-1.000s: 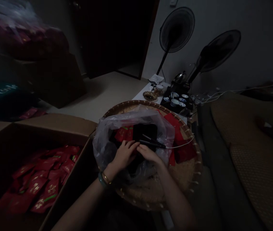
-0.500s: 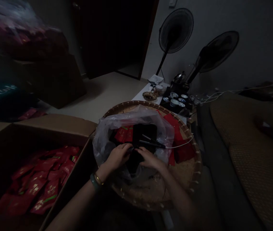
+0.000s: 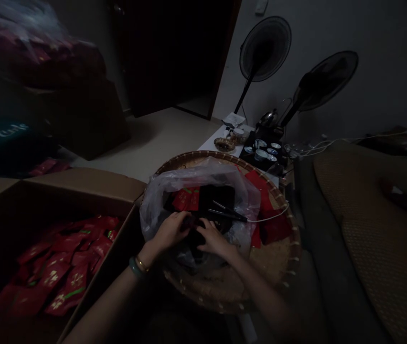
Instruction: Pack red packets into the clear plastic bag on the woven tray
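Note:
A round woven basket tray (image 3: 278, 260) lies in front of me with a crumpled clear plastic bag (image 3: 160, 198) on it. Inside the bag are red packets (image 3: 186, 199) and a dark packet (image 3: 221, 195) with a black pen-like tool (image 3: 227, 214) across it. My left hand (image 3: 169, 231) and my right hand (image 3: 212, 239) meet at the bag's near side, fingers curled together on a small dark thing that the dim light hides. A bangle is on my left wrist. More red packets (image 3: 273, 224) lie on the tray to the right of the bag.
An open cardboard box (image 3: 81, 184) with several red packets (image 3: 60, 267) stands at the left. A low table with a tea set (image 3: 262, 148) is beyond the tray, two standing fans (image 3: 264, 48) behind it. A woven-mat seat (image 3: 379, 224) is on the right.
Both hands have drawn back toward me and a little lower inside the bag, and their fingers have curled closer together. The camera view shifted slightly.

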A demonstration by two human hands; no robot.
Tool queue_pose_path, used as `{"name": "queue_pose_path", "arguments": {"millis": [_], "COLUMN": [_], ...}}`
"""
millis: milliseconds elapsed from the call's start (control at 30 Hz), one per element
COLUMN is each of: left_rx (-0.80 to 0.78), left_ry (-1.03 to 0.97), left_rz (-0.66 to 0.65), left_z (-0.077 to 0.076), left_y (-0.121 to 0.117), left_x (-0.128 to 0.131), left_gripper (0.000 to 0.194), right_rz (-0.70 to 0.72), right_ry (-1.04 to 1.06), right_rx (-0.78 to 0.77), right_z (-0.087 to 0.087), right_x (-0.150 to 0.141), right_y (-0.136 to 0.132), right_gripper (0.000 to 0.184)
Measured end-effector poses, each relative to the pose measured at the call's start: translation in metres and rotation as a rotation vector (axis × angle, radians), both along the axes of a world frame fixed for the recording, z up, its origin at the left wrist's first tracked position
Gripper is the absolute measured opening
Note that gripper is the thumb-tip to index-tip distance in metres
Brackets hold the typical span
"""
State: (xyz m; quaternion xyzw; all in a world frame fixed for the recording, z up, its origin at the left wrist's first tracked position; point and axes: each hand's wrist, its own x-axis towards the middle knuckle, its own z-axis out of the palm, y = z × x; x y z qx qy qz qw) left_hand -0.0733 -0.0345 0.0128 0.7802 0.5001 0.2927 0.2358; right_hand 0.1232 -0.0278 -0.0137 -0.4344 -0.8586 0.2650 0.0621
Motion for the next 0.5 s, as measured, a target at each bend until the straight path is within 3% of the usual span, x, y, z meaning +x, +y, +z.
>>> {"name": "queue_pose_path", "arguments": {"millis": [100, 300, 500], "left_rx": [0.007, 0.024, 0.021], "left_ry": [0.012, 0.054, 0.055], "left_rz": [-0.009, -0.020, -0.020], "left_z": [0.001, 0.000, 0.003], "left_y": [0.000, 0.000, 0.000], "left_x": [0.000, -0.001, 0.000], "left_gripper": [0.038, 0.041, 0.042], "right_rz": [0.077, 0.043, 0.012], "right_ry": [-0.091, -0.169, -0.179], "right_rx": [-0.012, 0.067, 0.087], "right_z": [0.005, 0.013, 0.007], "right_x": [-0.001, -0.009, -0.006], "right_y": [-0.006, -0.006, -0.004], "right_gripper": [0.069, 0.042, 0.043]}}
